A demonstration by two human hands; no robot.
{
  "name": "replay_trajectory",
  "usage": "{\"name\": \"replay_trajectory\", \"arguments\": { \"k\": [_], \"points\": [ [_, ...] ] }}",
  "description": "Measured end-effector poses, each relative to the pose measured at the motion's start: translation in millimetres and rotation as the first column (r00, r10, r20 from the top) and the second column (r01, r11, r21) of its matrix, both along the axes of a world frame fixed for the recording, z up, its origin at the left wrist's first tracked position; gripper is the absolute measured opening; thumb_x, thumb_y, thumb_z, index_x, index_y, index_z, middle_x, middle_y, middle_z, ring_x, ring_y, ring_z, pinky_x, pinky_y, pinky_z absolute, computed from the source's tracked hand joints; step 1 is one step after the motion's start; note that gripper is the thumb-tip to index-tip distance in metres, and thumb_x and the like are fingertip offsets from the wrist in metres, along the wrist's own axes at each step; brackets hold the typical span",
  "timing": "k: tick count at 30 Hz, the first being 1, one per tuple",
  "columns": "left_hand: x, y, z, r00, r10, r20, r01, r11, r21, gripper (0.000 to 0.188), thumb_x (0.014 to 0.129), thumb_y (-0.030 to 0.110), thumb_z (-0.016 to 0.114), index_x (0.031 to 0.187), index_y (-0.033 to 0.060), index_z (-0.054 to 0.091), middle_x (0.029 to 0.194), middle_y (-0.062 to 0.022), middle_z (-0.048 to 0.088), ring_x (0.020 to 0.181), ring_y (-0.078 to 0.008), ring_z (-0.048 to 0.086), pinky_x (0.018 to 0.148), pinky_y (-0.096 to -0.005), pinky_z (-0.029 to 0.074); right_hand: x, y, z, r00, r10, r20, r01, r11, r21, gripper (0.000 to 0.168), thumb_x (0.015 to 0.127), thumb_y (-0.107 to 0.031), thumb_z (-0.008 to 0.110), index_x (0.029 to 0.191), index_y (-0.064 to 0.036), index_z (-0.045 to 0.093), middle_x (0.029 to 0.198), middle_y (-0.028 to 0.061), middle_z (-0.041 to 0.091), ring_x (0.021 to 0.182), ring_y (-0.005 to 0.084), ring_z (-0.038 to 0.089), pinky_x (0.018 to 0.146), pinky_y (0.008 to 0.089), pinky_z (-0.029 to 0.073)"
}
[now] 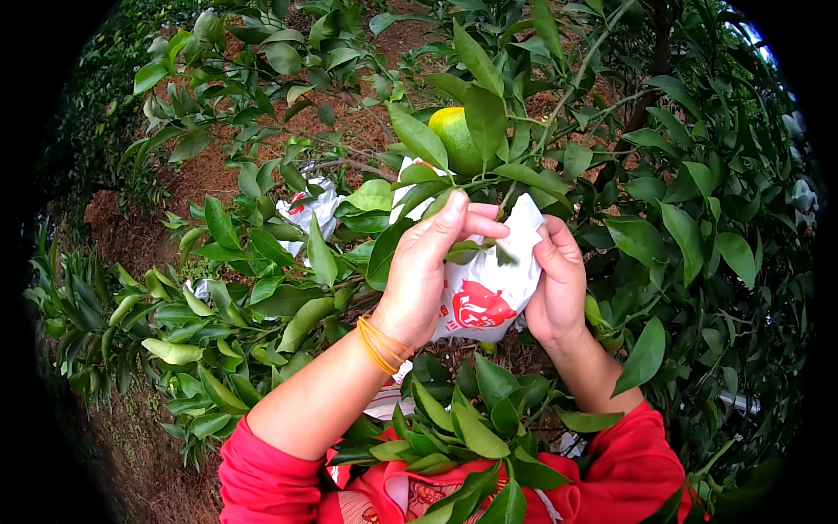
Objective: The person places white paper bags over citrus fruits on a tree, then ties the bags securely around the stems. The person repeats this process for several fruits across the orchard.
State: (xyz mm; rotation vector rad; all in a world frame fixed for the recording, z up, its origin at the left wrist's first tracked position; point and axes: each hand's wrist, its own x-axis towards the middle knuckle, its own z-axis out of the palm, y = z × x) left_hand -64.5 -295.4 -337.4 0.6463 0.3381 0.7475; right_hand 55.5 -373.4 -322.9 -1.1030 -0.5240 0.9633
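Note:
A white paper bag [481, 295] with a red print hangs among the citrus leaves between my hands. My right hand [560, 275] pinches its upper right edge between thumb and fingers. At the bag's upper left, my left hand [432, 255] has its thumb raised and its fingers bent towards a twig and the bag's top; whether they grip anything is not plain. Yellow rubber bands [380, 345] circle the left wrist. Just above the hands, a green-yellow citrus fruit [456, 141] hangs partly behind leaves. What the bag holds is hidden.
Another white bag [317, 209] with red print hangs among leaves to the left, and part of one [411, 196] shows just below the fruit. A thin branch [576, 82] slants across the upper right. Leafy shoots [481, 426] stand up before my chest. Reddish-brown ground [262, 150] lies beyond.

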Motion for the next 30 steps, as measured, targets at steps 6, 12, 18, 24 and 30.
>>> {"name": "replay_trajectory", "arguments": {
  "k": [6,12,18,24,30],
  "points": [
    [-3.1,-14.8,-9.8,0.987,0.089,-0.137,-0.056,0.972,0.229,0.019,0.081,0.019,0.055,0.077,0.0018,0.062,0.098,-0.0071,0.053,0.093,-0.0147,0.048,0.082,-0.0277,0.037,6.0,1.6,-6.3,0.999,0.041,-0.035,-0.040,0.999,0.018,0.011,0.081,-0.006,0.050,0.090,-0.003,0.054,0.086,0.0050,0.058,0.077,0.0113,0.055,0.071,0.0244,0.044],
    [2.1,-28.0,-21.9,0.949,0.271,-0.163,-0.173,0.877,0.448,0.036,0.067,0.012,0.068,0.093,0.0063,0.044,0.098,-0.0062,0.041,0.089,-0.0163,0.045,0.081,-0.0272,0.037,4.5,7.1,6.5,0.982,0.172,0.081,-0.167,0.984,-0.064,0.013,0.078,-0.005,0.054,0.091,-0.002,0.055,0.082,0.0059,0.059,0.073,0.0115,0.055,0.068,0.0241,0.045],
    [-3.6,-13.5,-21.5,0.978,0.090,-0.187,0.004,0.894,0.448,0.035,0.069,0.007,0.065,0.098,0.0054,0.045,0.098,-0.0040,0.045,0.093,-0.0136,0.046,0.084,-0.0268,0.037,-5.5,0.7,7.7,0.987,0.047,0.156,-0.029,0.993,-0.116,0.024,0.080,-0.006,0.053,0.103,-0.002,0.047,0.087,0.0070,0.057,0.079,0.0111,0.053,0.073,0.0239,0.041],
    [0.1,-11.6,-21.0,0.975,0.086,-0.206,0.052,0.811,0.583,0.032,0.066,0.006,0.066,0.094,0.0038,0.051,0.096,-0.0058,0.047,0.091,-0.0158,0.049,0.082,-0.0267,0.038,-1.6,-22.5,-7.4,0.997,-0.082,0.013,0.082,0.994,-0.066,0.017,0.082,-0.006,0.051,0.098,-0.003,0.047,0.093,0.0082,0.056,0.084,0.0130,0.053,0.078,0.0264,0.041],
    [-4.1,-9.0,-21.4,0.948,0.126,-0.293,0.123,0.703,0.701,0.033,0.068,0.005,0.065,0.096,0.0039,0.048,0.099,-0.0044,0.046,0.094,-0.0132,0.047,0.085,-0.0267,0.036,4.8,-38.0,4.2,0.999,-0.022,0.023,0.027,0.964,-0.263,0.013,0.080,-0.007,0.054,0.092,-0.002,0.055,0.091,0.0050,0.056,0.085,0.0124,0.052,0.079,0.0269,0.040]
  ]
}}
